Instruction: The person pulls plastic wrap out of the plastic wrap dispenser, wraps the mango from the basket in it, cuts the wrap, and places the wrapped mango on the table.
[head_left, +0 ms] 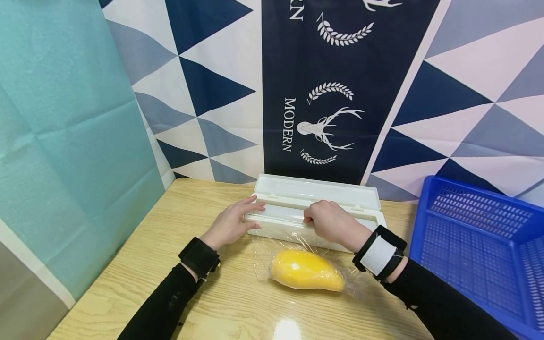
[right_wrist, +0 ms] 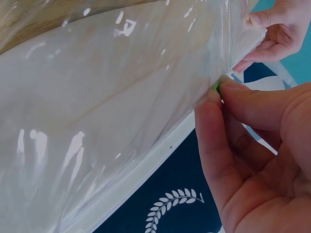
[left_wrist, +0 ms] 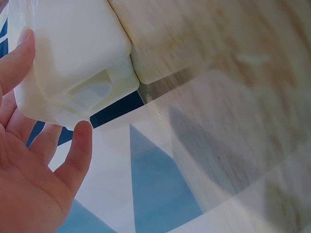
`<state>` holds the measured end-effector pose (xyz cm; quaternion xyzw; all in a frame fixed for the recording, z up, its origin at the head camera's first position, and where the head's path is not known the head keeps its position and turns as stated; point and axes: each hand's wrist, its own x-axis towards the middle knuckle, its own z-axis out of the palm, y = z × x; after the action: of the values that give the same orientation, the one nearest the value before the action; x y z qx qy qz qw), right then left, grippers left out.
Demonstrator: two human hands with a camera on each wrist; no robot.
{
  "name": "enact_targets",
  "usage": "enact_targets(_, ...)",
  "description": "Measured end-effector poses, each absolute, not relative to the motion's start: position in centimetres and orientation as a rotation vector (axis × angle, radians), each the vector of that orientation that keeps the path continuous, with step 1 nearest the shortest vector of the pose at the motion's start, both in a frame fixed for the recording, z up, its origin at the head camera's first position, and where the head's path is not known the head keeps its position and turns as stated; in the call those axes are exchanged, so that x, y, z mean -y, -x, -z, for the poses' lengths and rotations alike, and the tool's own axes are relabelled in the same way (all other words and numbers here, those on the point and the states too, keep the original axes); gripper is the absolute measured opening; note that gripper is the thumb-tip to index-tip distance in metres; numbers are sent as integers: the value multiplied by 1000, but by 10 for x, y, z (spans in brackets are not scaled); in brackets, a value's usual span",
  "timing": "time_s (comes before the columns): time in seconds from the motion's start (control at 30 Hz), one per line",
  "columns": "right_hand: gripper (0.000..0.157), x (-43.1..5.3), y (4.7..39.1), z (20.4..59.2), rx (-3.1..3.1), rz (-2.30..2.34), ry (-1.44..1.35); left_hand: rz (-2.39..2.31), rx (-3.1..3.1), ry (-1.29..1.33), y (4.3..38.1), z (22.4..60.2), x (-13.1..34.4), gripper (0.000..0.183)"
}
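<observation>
A white cling film dispenser (head_left: 278, 228) lies on the table with its long lid (head_left: 318, 189) tipped back. My left hand (head_left: 229, 223) grips the dispenser's left end, thumb at the front and fingers spread around the end. Over the middle of the dispenser, my right hand (head_left: 333, 224) pinches a small green-tipped slide cutter (right_wrist: 216, 87) between thumb and index finger; most of the cutter is hidden. Clear film (right_wrist: 121, 97) spreads from the dispenser's front. Just before it lies a yellow mango (head_left: 303, 270), with crinkled clear film around it.
A blue plastic basket (head_left: 425, 226) stands to the right on the wooden table (head_left: 212, 302). Behind the dispenser rises a patterned cloth (head_left: 229, 94). A turquoise cloth (head_left: 72, 118) hangs along the left side.
</observation>
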<state>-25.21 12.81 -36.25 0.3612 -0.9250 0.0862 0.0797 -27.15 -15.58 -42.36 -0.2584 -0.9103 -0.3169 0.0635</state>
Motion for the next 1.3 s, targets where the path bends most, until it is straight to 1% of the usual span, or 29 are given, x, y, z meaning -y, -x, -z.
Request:
enact_targets(0.3, 40, -130, 251, 361, 2774, -261, -1081, 962, 2758, 768, 272, 423, 156, 47)
enact_targets(1.3, 42, -139, 247, 361, 2752, -278, -1077, 967, 2747, 789, 273, 424, 157, 47)
